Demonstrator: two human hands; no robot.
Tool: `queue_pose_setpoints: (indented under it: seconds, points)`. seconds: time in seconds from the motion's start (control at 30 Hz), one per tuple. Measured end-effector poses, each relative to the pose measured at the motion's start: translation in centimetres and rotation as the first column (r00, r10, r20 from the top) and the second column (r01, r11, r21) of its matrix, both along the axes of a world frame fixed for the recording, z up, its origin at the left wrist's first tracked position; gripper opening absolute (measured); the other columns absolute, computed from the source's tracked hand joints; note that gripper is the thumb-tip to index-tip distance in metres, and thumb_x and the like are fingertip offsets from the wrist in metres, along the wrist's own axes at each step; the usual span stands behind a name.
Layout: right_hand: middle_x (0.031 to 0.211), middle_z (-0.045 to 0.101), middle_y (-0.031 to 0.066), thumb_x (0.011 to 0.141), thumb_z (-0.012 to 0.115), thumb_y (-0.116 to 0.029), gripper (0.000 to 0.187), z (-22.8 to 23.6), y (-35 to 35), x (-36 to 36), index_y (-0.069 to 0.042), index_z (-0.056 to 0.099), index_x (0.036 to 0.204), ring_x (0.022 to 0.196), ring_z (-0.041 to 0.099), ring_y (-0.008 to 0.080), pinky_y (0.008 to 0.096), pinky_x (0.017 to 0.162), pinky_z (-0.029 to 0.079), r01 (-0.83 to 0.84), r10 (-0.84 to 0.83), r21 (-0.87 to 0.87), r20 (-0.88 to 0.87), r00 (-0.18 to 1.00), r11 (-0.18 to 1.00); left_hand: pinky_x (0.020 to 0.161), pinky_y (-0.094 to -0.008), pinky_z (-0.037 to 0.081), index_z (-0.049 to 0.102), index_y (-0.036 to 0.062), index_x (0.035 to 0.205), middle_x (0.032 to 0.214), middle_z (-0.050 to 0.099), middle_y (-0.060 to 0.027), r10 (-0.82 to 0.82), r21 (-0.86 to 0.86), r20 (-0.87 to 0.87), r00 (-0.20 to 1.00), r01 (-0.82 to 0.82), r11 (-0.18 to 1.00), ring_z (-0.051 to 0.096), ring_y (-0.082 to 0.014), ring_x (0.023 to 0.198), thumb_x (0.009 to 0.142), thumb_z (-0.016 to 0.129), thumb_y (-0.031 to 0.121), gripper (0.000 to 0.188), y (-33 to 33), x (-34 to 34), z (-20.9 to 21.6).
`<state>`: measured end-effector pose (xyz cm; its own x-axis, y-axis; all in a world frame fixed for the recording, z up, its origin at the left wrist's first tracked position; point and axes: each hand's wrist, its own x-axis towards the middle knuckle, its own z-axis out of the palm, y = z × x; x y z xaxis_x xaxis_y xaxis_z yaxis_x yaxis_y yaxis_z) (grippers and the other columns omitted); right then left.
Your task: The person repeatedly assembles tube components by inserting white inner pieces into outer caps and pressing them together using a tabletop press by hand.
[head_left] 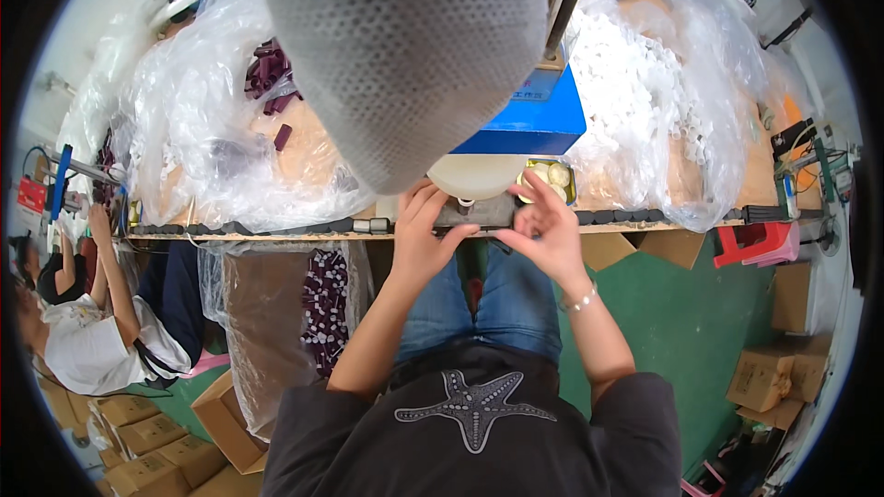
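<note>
My left hand (427, 232) rests at the left side of the small metal base (488, 213) of a bench machine. Its fingers are stretched up along the base, with the thumb out toward the middle. My right hand (547, 232) is at the right side, its fingers curved and spread and its thumb pointing inward; I see nothing held in either hand. A small metal fixture (467, 206) stands on the base between them. Above it sits a cream round part (479, 173) under a blue housing (529, 120). A tin of pale round pieces (550, 180) is just beyond my right fingers.
A grey mesh shape (396, 46) hides much of the upper middle. Dark purple tubes (267, 74) lie left, and white small parts (626, 83) on plastic lie right. Below the table's left are an open bag of purple parts (325, 308) and cartons (161, 446). Another person (115, 340) works at far left.
</note>
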<state>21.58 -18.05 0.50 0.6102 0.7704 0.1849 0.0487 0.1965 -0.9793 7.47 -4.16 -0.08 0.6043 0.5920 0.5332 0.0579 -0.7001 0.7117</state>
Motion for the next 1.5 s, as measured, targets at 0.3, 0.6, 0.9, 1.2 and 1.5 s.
queue_pose_setpoints:
  seconds: [0.3,0.6,0.9,1.2,1.5]
  points:
    - [0.086,0.071,0.006,0.085,0.071,-0.001,0.029,0.0,-7.2,3.1,0.001,0.063,0.113,0.062,0.056,0.0015,0.0157,0.053,0.043,0.129,-0.137,-0.085,-0.097,0.986,0.988,0.089,-0.0409,0.041,0.067,0.0024,0.107,0.105,0.067,-0.0093,0.07,0.064,0.008,0.998,-0.07,0.996,0.054,-0.0303,0.105,0.069,0.082,0.014,0.043,-0.4,-0.6,-1.3]
    - [0.077,0.065,0.0157,0.08,0.071,-0.01,0.017,0.7,0.6,16.8,0.002,0.069,0.091,0.066,0.062,0.0248,0.0356,0.062,0.05,0.531,-0.216,-0.15,0.796,0.565,0.834,0.084,-0.0369,0.04,0.065,0.0036,0.105,0.098,0.067,-0.0083,0.004,-0.104,0.114,0.994,0.008,0.995,0.058,-0.0269,0.093,0.077,0.073,0.005,0.03,0.2,1.1,-1.0]
    - [0.097,0.062,0.0148,0.079,0.068,-0.016,0.013,1.0,2.3,17.2,-0.003,0.068,0.08,0.085,0.064,0.0369,0.0455,0.075,0.052,0.657,0.155,-0.404,0.902,0.403,0.637,0.073,-0.0462,0.051,0.068,0.0038,0.089,0.087,0.068,-0.0183,-0.111,-0.093,-0.877,0.468,0.062,0.994,0.065,-0.036,0.084,0.076,0.073,0.02,0.022,3.9,-17.7,1.9]
    - [0.086,0.067,0.0169,0.076,0.062,-0.013,0.014,1.9,2.0,17.1,-0.006,0.069,0.086,0.079,0.064,0.0383,0.0471,0.07,0.052,0.731,0.076,-0.393,0.901,0.426,0.559,0.061,-0.0313,0.05,0.071,0.0029,0.09,0.076,0.069,-0.012,-0.081,-0.064,-0.483,0.872,0.057,0.996,0.065,-0.0193,0.066,0.083,0.068,0.013,0.013,12.0,-15.9,9.2]
    - [0.072,0.054,-0.0061,0.085,0.064,-0.003,0.004,3.3,-6.6,12.6,-0.003,0.061,0.088,0.061,0.043,0.0013,0.019,0.054,0.034,0.347,-0.207,-0.191,0.517,0.831,0.918,0.104,-0.0608,0.029,0.056,0.0108,0.13,0.125,0.061,-0.0163,0.889,0.993,0.055,0.456,-0.12,0.0,0.05,-0.026,0.127,0.08,0.06,0.022,0.051,41.7,-1.4,6.0]
